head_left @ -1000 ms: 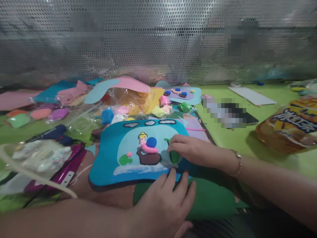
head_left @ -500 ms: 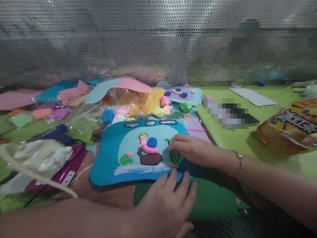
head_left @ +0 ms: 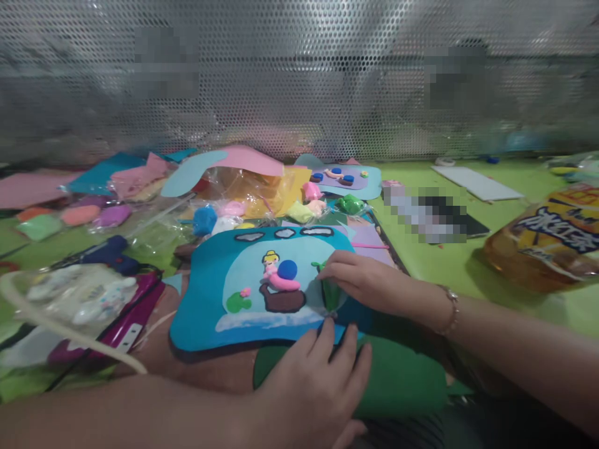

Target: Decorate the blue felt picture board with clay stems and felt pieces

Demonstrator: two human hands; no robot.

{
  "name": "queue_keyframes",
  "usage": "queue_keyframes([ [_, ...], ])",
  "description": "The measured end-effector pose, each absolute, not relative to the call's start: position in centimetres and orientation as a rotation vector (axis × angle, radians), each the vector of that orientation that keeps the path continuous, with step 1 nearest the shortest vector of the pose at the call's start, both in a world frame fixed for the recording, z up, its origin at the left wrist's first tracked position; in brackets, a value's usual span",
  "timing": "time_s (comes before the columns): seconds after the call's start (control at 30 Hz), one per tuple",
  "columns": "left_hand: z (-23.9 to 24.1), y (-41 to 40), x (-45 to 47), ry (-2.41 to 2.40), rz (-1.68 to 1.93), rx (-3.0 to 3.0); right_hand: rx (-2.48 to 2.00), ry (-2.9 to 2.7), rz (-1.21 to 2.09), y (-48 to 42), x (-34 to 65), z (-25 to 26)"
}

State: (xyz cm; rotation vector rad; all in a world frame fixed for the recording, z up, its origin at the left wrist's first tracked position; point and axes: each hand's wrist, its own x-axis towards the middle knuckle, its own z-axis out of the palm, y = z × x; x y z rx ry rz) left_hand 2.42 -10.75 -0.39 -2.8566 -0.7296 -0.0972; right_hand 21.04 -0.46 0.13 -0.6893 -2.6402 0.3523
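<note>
A blue foam-paper picture (head_left: 196, 299) lies in front of me with a light blue oval in its middle. On the oval are a pink clay snail (head_left: 283, 282) with a blue shell, a brown clay shape (head_left: 284, 301) and a green clay lily pad (head_left: 238, 303). At the oval's right side, the bent fingers of my right hand (head_left: 369, 280) are closed against a green clay plant (head_left: 331, 293), partly covering it. My left hand (head_left: 311, 380) rests with fingers apart at the picture's lower edge; its fingertips touch close to the plant's base.
Green foam paper (head_left: 402, 377) lies under my left hand. A purple power strip (head_left: 140, 312) and a blue glue gun (head_left: 110, 252) are at left. Bagged clay (head_left: 206, 219) and coloured sheets lie behind. A drink bottle (head_left: 547, 243) lies at right, before a perforated metal panel (head_left: 299, 75).
My right fingers have shifted very slightly on the green clay plant, and a little more of it shows. My left hand and the picture have stayed in place.
</note>
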Motion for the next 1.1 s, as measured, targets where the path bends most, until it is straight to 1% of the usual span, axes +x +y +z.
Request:
queue_keyframes([
  [0.17,-0.6,-10.8,2.4,-0.715,-0.099,-2.853,-0.710,-2.511,0.333,0.0,21.0,0.1],
  [0.43,-0.6,-10.8,2.4,-0.719,-0.083,-2.856,-0.680,-2.598,0.427,0.0,20.7,-0.2],
  [0.67,-0.8,-10.6,2.3,-0.661,-0.115,-2.886,-0.697,-2.462,0.349,0.5,20.4,-0.3],
  [0.97,-0.9,-10.5,2.3,-0.663,-0.085,-2.903,-0.694,-2.569,0.341,0.4,20.6,-0.6],
  [1.1,-0.8,-10.5,2.2,-0.648,-0.083,-2.894,-0.694,-2.742,0.223,0.0,20.7,0.0],
])
